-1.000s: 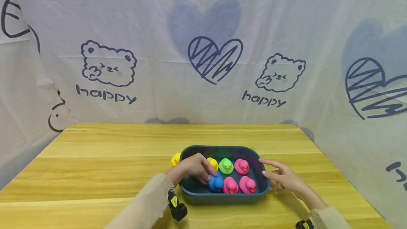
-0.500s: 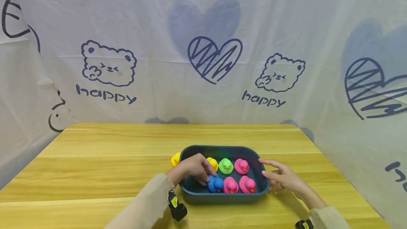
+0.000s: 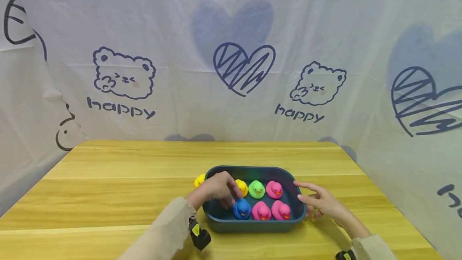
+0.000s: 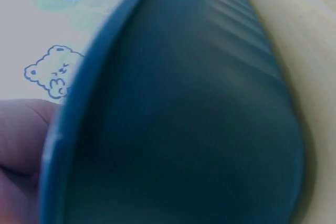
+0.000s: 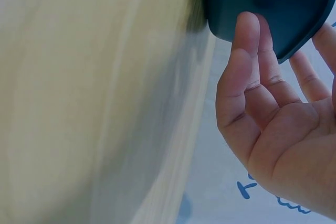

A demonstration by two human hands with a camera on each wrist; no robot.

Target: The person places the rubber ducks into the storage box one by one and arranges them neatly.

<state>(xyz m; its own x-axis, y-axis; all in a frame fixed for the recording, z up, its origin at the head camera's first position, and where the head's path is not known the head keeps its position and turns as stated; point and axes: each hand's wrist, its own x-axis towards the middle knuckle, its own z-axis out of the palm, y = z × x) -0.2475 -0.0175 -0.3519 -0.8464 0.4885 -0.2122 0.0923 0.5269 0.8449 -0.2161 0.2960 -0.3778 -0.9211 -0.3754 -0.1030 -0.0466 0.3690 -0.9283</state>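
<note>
In the head view a dark blue-green oblong box [image 3: 256, 226] stands on the table with rubber ducks in it. My left hand [image 3: 215, 187] reaches over its left end, fingers bent loosely just above and beside a blue rubber duck [image 3: 242, 209]; whether a fingertip touches the duck is hard to tell. Behind that hand a yellow duck [image 3: 241, 188] is partly covered. My right hand [image 3: 323, 202] is at the box's right end, its fingers spread against the rim and outer wall. The right wrist view shows the relaxed fingers of this hand [image 5: 283, 114] by the box wall [image 5: 262, 3].
Also in the box are a green duck [image 3: 256, 189] and three pink ducks [image 3: 274, 189]. Another yellow duck [image 3: 199, 180] sits outside, behind the left rim. The wooden table [image 3: 108, 187] ends at a printed cloth [image 3: 173, 51].
The blue duck has turned to face front and shifted slightly left, beside the pink duck. My left fingers have come off it and risen a little. My right hand has stayed put.
</note>
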